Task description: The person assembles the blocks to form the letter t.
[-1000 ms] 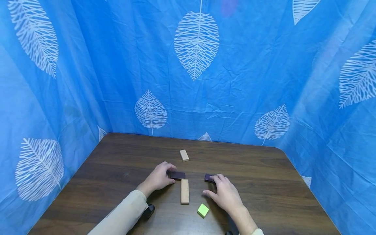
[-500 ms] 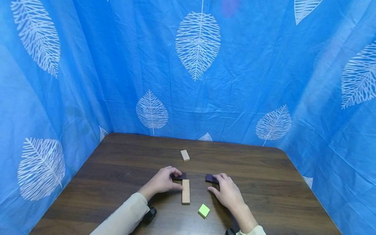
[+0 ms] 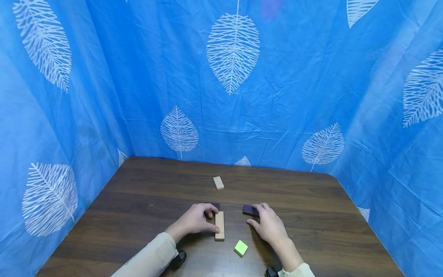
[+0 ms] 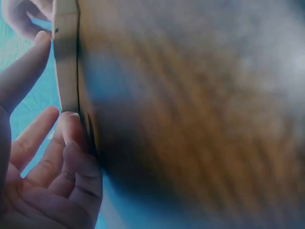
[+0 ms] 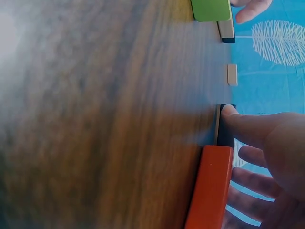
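Observation:
My left hand (image 3: 196, 220) lies at the left side of a long pale wooden block (image 3: 220, 231). Its thumb touches the block's left edge, and its bent fingers reach to the far end, where a dark block (image 3: 216, 206) lies partly hidden. My right hand (image 3: 271, 227) rests with curved, spread fingers over the right end of another dark block (image 3: 249, 210). In the head view its thumb stands apart from that block. A red block (image 5: 209, 186) adjoins the dark one in the right wrist view; the hand hides it from the head camera.
A lime-green block (image 3: 240, 248) sits on the near part of the brown wooden table (image 3: 155, 184), between the forearms. Farther back lies a short pale block (image 3: 219, 183). Blue leaf-patterned cloth (image 3: 277, 96) hangs around the table's back and sides.
My left hand has slid right and nearer, from the left end of the dark block to the long pale block. The right hand has shifted slightly, its thumb moving right.

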`<state>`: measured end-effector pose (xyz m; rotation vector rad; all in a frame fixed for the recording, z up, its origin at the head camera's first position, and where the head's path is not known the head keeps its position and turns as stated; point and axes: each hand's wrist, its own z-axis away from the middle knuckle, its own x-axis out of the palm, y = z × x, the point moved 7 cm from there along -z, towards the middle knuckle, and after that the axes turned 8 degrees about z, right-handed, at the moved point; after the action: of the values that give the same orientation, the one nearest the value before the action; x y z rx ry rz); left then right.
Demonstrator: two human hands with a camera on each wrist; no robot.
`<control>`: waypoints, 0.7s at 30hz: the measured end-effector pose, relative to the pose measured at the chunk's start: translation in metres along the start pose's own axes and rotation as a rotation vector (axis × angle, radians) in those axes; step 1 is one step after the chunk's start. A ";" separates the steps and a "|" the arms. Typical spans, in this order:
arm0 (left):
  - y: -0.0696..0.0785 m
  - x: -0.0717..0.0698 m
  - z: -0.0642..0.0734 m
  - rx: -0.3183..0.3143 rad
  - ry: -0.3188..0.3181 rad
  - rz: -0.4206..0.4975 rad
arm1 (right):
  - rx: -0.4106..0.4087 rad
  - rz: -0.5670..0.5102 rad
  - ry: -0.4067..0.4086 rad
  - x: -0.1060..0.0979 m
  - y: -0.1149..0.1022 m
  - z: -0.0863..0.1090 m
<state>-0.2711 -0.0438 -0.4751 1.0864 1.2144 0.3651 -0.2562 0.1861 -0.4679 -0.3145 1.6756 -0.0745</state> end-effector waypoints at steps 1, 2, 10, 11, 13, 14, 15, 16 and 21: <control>0.000 0.001 0.000 0.005 -0.003 -0.007 | 0.004 -0.001 -0.004 0.000 0.000 0.000; 0.000 0.002 0.000 0.011 -0.003 -0.013 | 0.007 0.001 -0.007 0.000 0.001 0.000; -0.002 0.002 0.000 -0.015 -0.007 -0.025 | 0.016 -0.006 -0.019 0.001 0.001 -0.001; -0.003 0.001 0.000 -0.024 -0.009 -0.024 | 0.016 -0.007 -0.020 0.001 0.001 -0.001; -0.003 0.000 0.000 -0.033 -0.007 -0.010 | 0.017 -0.010 -0.020 0.001 0.002 -0.001; -0.004 -0.001 0.000 -0.041 -0.003 -0.001 | 0.016 -0.011 -0.020 0.001 0.002 -0.001; -0.004 -0.002 -0.001 -0.045 0.001 0.010 | 0.017 -0.012 -0.020 0.001 0.002 -0.002; -0.004 -0.002 -0.001 -0.056 0.006 0.022 | 0.017 -0.014 -0.020 0.001 0.002 -0.002; -0.005 -0.006 -0.001 -0.097 0.030 0.049 | 0.020 -0.018 -0.026 0.002 0.004 -0.003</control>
<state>-0.2752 -0.0503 -0.4761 1.0313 1.1856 0.4749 -0.2603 0.1889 -0.4698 -0.3145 1.6460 -0.1000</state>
